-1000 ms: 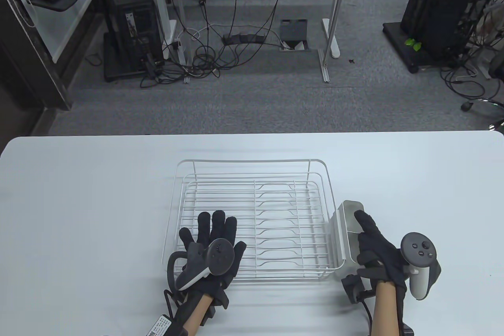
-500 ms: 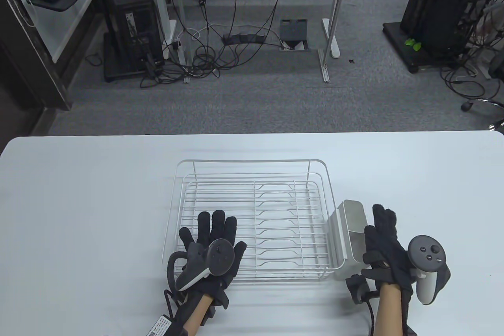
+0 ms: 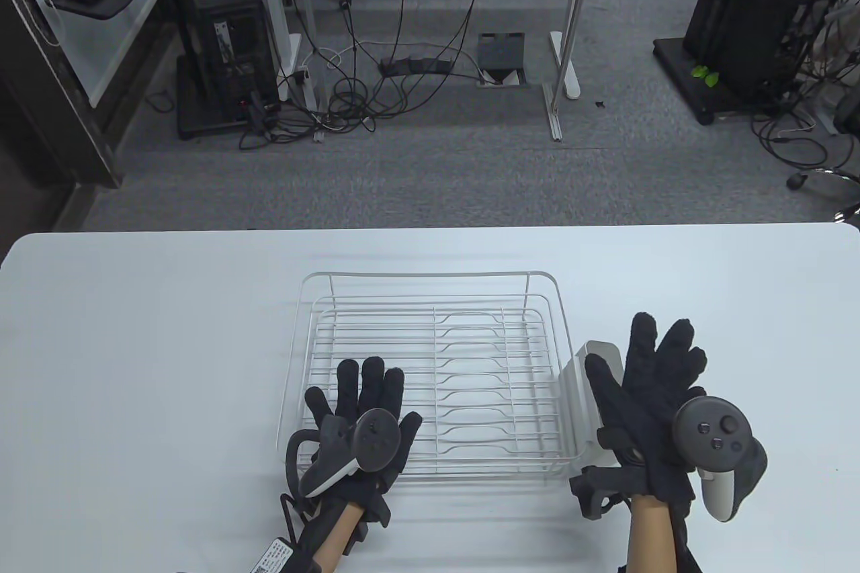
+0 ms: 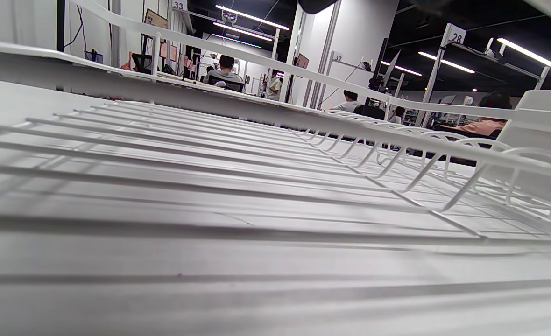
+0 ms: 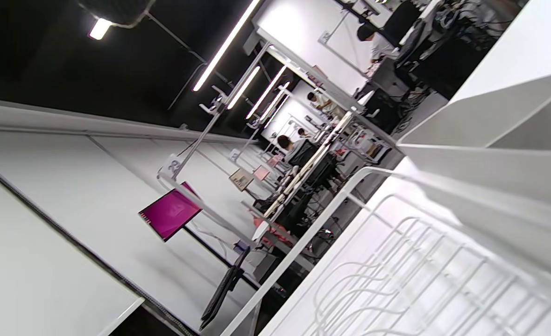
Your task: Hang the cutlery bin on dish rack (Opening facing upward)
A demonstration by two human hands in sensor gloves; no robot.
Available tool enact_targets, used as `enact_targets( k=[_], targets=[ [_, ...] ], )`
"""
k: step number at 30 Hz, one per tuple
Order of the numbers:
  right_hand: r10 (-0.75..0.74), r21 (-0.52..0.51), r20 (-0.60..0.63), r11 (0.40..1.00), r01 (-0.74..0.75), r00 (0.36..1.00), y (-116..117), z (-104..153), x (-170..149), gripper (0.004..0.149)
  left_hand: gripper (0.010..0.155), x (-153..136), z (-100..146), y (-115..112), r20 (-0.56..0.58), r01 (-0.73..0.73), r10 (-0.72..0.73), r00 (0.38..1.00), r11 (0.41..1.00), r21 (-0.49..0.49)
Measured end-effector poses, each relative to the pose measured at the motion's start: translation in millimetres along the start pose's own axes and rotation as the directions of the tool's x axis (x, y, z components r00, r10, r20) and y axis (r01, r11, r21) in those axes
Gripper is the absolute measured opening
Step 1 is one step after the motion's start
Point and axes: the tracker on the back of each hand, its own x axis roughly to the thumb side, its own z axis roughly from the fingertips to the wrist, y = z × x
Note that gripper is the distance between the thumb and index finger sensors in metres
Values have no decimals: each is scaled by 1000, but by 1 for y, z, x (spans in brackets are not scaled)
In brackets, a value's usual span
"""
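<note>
The cutlery bin hangs on the outside of the right wall of the dish rack, toward its near corner, and the right hand is spread wide with fingers fanned, covering much of the bin in the table view; whether it touches the bin I cannot tell. Over on the other side, the left hand lies flat and open, fingers splayed, over the rack's near-left corner, well apart from the bin, holding nothing. From the left wrist view the bin shows as a white wall at the far end of the rack's wires.
</note>
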Motion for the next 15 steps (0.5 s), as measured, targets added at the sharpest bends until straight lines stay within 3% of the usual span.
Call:
enact_targets(
  k=[6, 15],
  targets=[
    [44, 48, 85, 998, -48, 995, 25, 3, 21, 74, 69, 0, 0, 0, 0, 1, -1, 1000, 1000, 2],
    [181, 180, 176, 961, -212, 968, 85, 7, 34, 73, 69, 0, 1, 0, 0, -1, 1, 1000, 1000, 4]
  ],
)
